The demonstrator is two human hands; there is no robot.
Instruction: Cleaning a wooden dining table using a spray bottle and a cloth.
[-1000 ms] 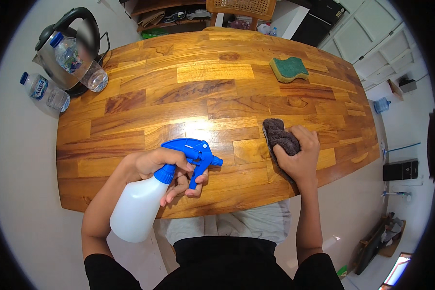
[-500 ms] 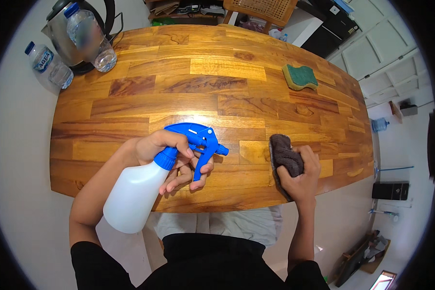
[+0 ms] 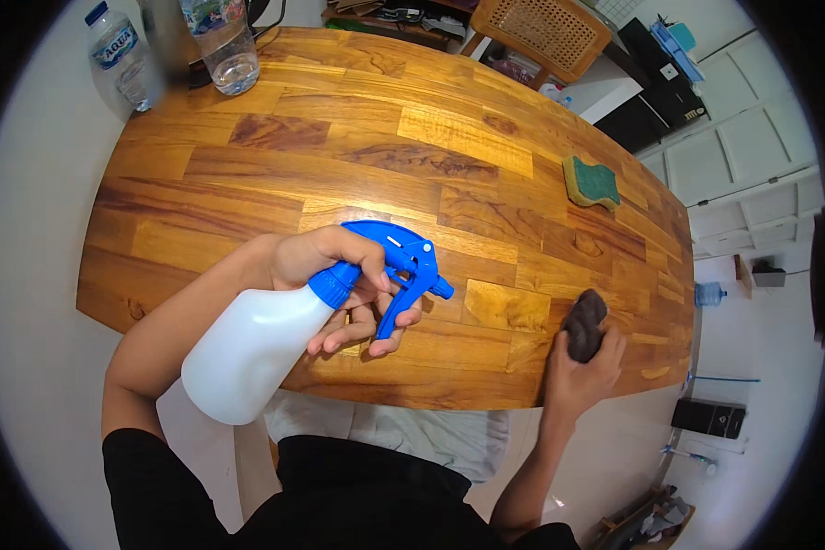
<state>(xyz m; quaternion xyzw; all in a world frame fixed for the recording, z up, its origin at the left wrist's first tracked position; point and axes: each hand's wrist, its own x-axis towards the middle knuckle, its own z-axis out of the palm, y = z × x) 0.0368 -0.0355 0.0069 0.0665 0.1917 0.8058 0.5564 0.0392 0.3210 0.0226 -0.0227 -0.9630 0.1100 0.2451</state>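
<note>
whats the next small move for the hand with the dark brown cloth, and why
Probably slide the bunched dark brown cloth leftward along the brown wooden table: the right hand grips it near the front-right edge, and a stretch of wood separates it from the blue-headed white plastic spray bottle in the left hand.

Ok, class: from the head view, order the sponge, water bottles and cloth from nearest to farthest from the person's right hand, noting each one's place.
1. Cloth, held in the right hand.
2. Sponge, beyond that hand, on the right part of the table.
3. Water bottles, at the far left.
</note>
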